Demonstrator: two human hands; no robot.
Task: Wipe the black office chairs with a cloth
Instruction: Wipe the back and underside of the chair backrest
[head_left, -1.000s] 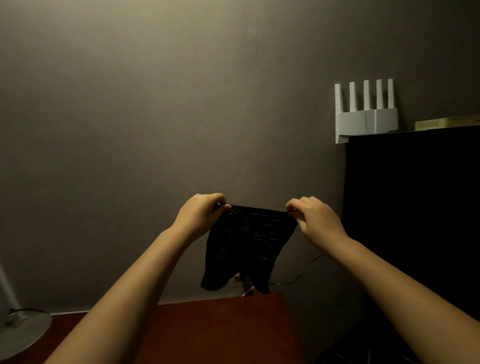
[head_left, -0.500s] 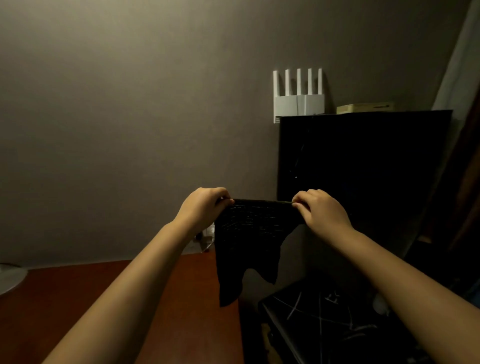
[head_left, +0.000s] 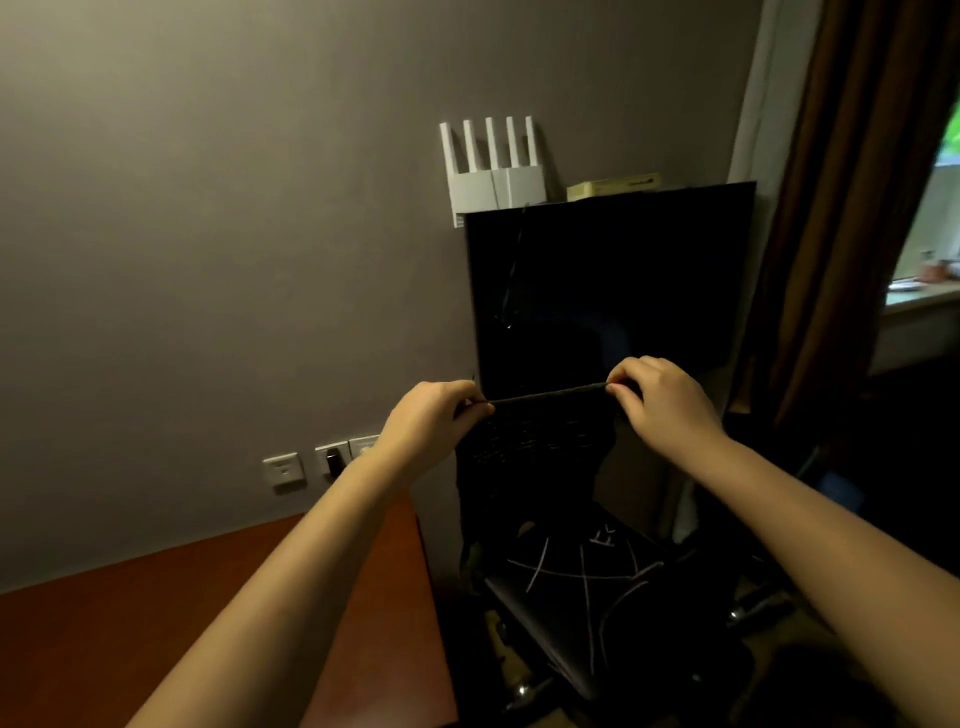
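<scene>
A black cloth (head_left: 530, 441) hangs stretched between my two hands at mid-frame. My left hand (head_left: 434, 421) pinches its upper left corner. Its upper right corner is pinched by my right hand (head_left: 660, 397). Below and to the right, a black office chair (head_left: 587, 592) shows its dark seat marked with pale streaks; a wheel of its base glints near the floor. The cloth hangs above the chair, apart from it.
A reddish-brown desk (head_left: 218, 623) fills the lower left. A tall black cabinet (head_left: 613, 280) stands against the grey wall, with a white router (head_left: 493, 166) and a flat box (head_left: 613, 184) on top. Wall sockets (head_left: 283, 467) sit left; a brown curtain (head_left: 852, 208) and window right.
My view has swung right and down, so the cabinet, chair and curtain have come into sight. Both hands keep holding the cloth stretched, now in front of the cabinet.
</scene>
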